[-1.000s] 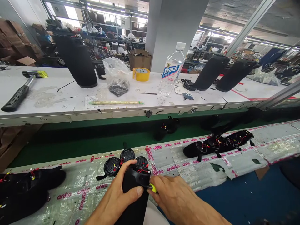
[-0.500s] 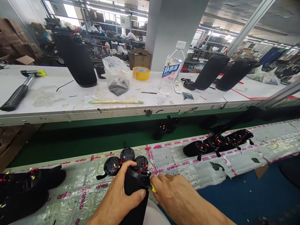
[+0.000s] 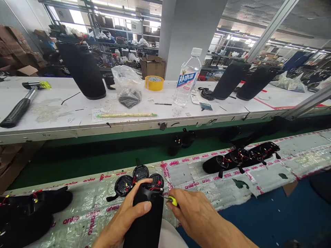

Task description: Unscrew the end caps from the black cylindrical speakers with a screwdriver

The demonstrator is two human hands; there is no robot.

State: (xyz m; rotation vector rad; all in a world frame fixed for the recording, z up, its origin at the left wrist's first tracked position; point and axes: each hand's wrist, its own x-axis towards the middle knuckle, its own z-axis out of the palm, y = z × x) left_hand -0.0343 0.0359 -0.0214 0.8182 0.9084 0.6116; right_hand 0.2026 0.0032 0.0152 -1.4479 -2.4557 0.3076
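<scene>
The left hand (image 3: 129, 215) is wrapping around a black speaker (image 3: 147, 220) that is standing upright at the near edge of the taped table (image 3: 258, 179), thumb across the front and fingers behind the rim. The right hand (image 3: 193, 215) is pinching a small screwdriver (image 3: 172, 201) with a yellow-green handle, its tip pointing into the speaker's open top, where red wires (image 3: 155, 188) are showing. Both hands are closed: the left clamped on the speaker, the right on the screwdriver.

Just behind the speaker, 3 round black caps (image 3: 139, 175) are lying on the table, tethered to it by wires. Further right of the speaker, another opened unit (image 3: 240, 157) is lying on its side. Well behind the speaker, on the white far bench (image 3: 51, 113), a water bottle (image 3: 187, 79), a tape roll (image 3: 154, 83) and a hammer (image 3: 22, 103) are resting.

The speaker is looking stiff and fairly weighty for its size, a rigid tube under a cloth-like skin that is likely giving good grip rather than sliding. The body is the safe place to hold, around the middle or just under the rim, as the left hand is doing. The open top is the fragile part: thin wires and dangling caps would probably tear loose if pulled or snagged, so lifting by them looks unwise.
</scene>
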